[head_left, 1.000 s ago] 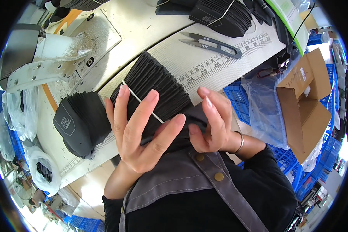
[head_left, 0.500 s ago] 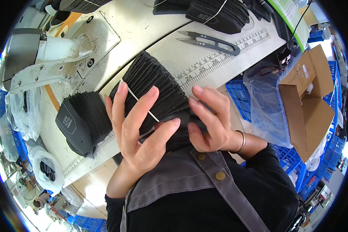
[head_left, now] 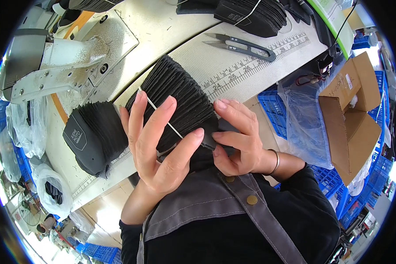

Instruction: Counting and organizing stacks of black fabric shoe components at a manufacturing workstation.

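Observation:
A thick stack of black fabric pieces (head_left: pixel 176 88) stands on edge at the table's near side, with a white elastic band (head_left: pixel 152 104) across it. My left hand (head_left: pixel 158 156) grips this stack from the left, fingers over the band and thumb on the near end. At the stack's near right end my right hand (head_left: pixel 244 143) pinches the edge of the end black piece between thumb and fingers. Another bundle of black pieces (head_left: pixel 92 138), with a pale printed mark, lies left of my left hand.
Thread snips (head_left: pixel 244 46) lie beyond the stack, over the table's printed ruler (head_left: pixel 242 72). More banded black pieces (head_left: pixel 246 20) sit at the far edge. A white machine arm (head_left: pixel 70 57) stands at far left. At right are a cardboard box (head_left: pixel 347 119) and blue crates (head_left: pixel 273 112).
My right thumb and fingers have closed on the end piece's edge, and that piece now shows more at the stack's near right. My left hand keeps its hold, almost unmoved.

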Tool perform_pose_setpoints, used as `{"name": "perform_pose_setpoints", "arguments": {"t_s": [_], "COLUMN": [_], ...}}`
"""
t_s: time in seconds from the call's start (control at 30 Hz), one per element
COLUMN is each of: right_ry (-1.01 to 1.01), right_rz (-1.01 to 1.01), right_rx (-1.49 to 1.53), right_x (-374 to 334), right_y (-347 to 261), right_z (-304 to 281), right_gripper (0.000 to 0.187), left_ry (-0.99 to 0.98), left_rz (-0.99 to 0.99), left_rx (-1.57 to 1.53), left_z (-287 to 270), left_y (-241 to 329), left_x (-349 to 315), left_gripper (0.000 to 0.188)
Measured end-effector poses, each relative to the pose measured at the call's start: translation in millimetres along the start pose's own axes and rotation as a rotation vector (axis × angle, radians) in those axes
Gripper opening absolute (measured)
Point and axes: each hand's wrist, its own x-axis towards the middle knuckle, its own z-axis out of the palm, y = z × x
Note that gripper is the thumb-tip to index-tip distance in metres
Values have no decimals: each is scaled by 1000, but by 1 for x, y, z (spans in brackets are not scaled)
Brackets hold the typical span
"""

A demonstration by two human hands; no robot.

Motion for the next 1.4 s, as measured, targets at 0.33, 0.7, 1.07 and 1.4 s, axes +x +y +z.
{"name": "perform_pose_setpoints", "arguments": {"t_s": [0.33,0.7,1.07,1.4], "right_ry": [56,109,111,124], "right_rz": [-65,-88,-107,-119], "right_rx": [-8,110,48,32], "right_x": [-4,-1,-1,2], "right_y": [1,4,2,3], "right_z": [3,10,9,7], "right_gripper": [40,33,32,35], "left_ry": [-14,-15,70,20], "left_rz": [-6,59,44,5], "left_rx": [-3,-6,-56,5], "left_z": [-2,-2,2,0], "left_y": [0,-5,-5,0], "left_x": [-2,-4,-4,0], "left_gripper": [18,21,22,23]}}
